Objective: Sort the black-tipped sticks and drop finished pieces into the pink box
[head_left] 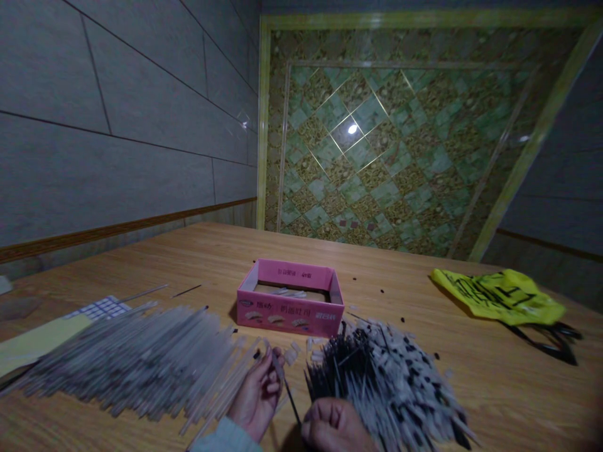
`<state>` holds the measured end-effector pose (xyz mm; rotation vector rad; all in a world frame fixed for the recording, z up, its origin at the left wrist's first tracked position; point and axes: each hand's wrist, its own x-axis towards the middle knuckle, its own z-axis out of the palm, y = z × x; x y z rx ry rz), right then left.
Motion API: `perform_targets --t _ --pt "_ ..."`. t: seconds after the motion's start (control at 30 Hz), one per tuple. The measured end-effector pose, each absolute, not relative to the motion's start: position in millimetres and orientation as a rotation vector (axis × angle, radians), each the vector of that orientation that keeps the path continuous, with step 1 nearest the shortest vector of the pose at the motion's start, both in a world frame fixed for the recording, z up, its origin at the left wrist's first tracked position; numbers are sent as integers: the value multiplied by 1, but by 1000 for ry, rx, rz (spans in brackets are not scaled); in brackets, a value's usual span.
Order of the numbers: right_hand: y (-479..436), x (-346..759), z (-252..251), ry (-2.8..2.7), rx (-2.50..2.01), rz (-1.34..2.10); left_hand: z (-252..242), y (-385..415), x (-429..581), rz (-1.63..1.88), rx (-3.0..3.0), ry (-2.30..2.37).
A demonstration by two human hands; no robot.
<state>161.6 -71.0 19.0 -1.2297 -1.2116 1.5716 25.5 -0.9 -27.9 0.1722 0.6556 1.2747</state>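
A thin dark stick (291, 397) with a paler upper part slants between my two hands. The fingers of my left hand (258, 394) are closed around its upper, paler end. At the lower dark end, my right hand (335, 425) is closed in a pinch. To the left lies a broad pile of thin, translucent tubes (136, 358), side by side. Right of my hands is a heap of slim black and whitish sticks (381, 383) with pale and dark ends. Just beyond my left hand, small whitish pieces (291, 355) lie loose.
A pink open box (288, 317) with several pale pieces inside stands beyond my hands. A yellow bag (499, 295) with black print and dark straps lies at right. A yellow and checked sheet (51, 334) is at left. Dark bits dot the wooden table (391, 270).
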Motion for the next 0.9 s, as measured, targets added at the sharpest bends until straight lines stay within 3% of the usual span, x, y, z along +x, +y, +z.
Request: perform_targets --t 0.43,0.73,0.9 --pt "-69 163 8 -1206 -1325 1445 -35 -5 26 1346 562 837" --pt "-62 162 -6 -953 -1095 1348 -26 -18 35 1064 501 759" --pt "-64 160 -3 -913 -902 1370 -24 -15 33 1099 194 750"
